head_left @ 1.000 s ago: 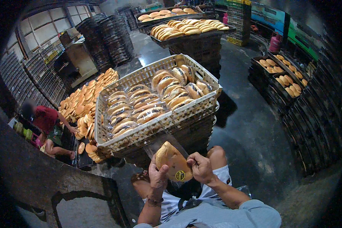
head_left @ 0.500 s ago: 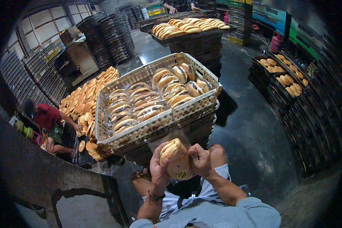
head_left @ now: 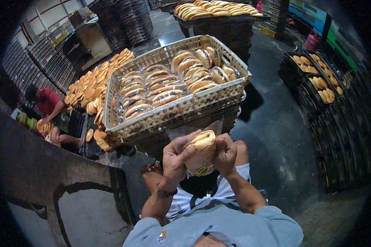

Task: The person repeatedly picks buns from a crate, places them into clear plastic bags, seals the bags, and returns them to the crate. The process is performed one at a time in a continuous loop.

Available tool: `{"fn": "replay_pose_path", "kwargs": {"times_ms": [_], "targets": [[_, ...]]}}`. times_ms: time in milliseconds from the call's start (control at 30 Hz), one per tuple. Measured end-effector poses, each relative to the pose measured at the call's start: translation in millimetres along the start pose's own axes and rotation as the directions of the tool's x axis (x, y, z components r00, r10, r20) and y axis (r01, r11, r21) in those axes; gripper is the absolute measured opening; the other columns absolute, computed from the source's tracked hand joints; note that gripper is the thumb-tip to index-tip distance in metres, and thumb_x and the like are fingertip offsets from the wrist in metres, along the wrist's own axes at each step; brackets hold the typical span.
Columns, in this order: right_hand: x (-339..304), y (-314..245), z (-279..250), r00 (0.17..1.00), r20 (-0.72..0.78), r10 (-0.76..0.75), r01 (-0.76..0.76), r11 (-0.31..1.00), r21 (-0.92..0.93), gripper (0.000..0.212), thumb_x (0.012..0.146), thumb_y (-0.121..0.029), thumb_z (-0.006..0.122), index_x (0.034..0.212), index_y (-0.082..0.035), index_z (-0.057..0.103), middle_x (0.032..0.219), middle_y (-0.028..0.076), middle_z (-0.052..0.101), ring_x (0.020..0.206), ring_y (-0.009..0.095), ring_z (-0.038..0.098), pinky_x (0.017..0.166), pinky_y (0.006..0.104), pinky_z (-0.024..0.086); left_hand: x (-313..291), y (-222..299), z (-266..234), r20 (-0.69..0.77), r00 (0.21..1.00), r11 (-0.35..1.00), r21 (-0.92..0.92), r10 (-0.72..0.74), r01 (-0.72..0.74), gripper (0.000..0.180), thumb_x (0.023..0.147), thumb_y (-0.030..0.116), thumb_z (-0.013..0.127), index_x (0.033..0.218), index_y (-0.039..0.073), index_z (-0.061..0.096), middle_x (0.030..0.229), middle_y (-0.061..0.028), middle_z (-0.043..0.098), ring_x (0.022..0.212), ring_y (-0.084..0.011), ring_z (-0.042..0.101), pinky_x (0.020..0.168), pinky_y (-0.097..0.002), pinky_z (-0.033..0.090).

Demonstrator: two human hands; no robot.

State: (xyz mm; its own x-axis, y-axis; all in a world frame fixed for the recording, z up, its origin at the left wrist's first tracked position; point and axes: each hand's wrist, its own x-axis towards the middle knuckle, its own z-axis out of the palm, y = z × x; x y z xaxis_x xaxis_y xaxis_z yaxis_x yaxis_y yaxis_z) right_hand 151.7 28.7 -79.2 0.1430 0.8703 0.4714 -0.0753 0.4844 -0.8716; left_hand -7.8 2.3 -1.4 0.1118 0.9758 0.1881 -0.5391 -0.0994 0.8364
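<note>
Between my hands, above my lap, is a golden bread bun [head_left: 203, 141] partly inside a clear plastic bag [head_left: 200, 164] with a small round yellow-and-dark label. My left hand [head_left: 176, 158] is closed around the bun's left side, thumb across its front. On the other side my right hand [head_left: 225, 155] pinches the bag's edge with curled fingers. Loose clear film sticks up behind the bun. Just beyond my hands a cream plastic crate [head_left: 177, 106] holds rows of bagged buns with dark filling [head_left: 163, 84].
At left a co-worker in a red shirt [head_left: 49, 101] holds several buns beside a large heap of bread [head_left: 90, 88]. A tray of buns [head_left: 216, 10] rests on a dark stack behind the crate. Stacked black trays [head_left: 334, 140] stand at right, some with buns.
The crate and background sit higher in view as my head tilted down. Both hands have raised the bun toward the crate. The co-worker has drawn back from the heap, now holding buns.
</note>
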Motion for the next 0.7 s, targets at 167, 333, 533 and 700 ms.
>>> {"fn": "replay_pose_path", "kwargs": {"times_ms": [167,333,533,700], "targets": [[10,-10,-8,0.989,0.121,0.083,-0.099,0.985,0.138,0.041,0.106,-0.037,0.052,0.083,-0.005,0.058,0.073,-0.002,0.058,0.07,0.005,0.05,0.06,0.0238,0.043,1,3,-1,-0.027,0.999,0.998,-0.06,-0.021,0.019,0.034,0.09,0.014,0.075,0.118,-0.006,0.069,0.13,-0.0231,0.064,0.117,-0.0275,0.064,0.105,-0.0396,0.049],[31,-16,-12,0.951,0.244,0.192,-0.252,0.936,0.245,0.034,0.105,-0.032,0.057,0.086,-0.004,0.061,0.079,-0.001,0.059,0.077,0.006,0.053,0.066,0.0248,0.044,3,-2,-4,-0.055,0.998,0.994,-0.103,0.038,-0.043,0.025,0.093,0.011,0.071,0.112,-0.004,0.072,0.127,-0.0233,0.066,0.115,-0.0277,0.065,0.103,-0.0389,0.051],[29,-36,-17,0.998,-0.033,-0.058,0.046,0.961,-0.274,0.034,0.097,-0.022,0.068,0.121,0.001,0.064,0.111,0.014,0.071,0.089,0.019,0.068,0.076,0.0293,0.054,13,0,-12,-0.227,0.96,0.984,0.104,0.162,-0.142,0.02,0.091,0.009,0.073,0.107,-0.004,0.074,0.122,-0.023,0.068,0.113,-0.0265,0.066,0.101,-0.0371,0.051],[16,-73,-13,0.938,0.253,-0.235,0.336,0.787,-0.517,0.065,0.085,-0.022,0.08,0.139,0.005,0.054,0.129,0.024,0.064,0.107,0.032,0.071,0.087,0.0329,0.057,8,-12,-4,-0.109,0.973,0.931,0.329,0.204,-0.159,0.018,0.089,0.006,0.075,0.105,-0.003,0.075,0.122,-0.022,0.069,0.114,-0.0254,0.066,0.1,-0.0362,0.051]]}}
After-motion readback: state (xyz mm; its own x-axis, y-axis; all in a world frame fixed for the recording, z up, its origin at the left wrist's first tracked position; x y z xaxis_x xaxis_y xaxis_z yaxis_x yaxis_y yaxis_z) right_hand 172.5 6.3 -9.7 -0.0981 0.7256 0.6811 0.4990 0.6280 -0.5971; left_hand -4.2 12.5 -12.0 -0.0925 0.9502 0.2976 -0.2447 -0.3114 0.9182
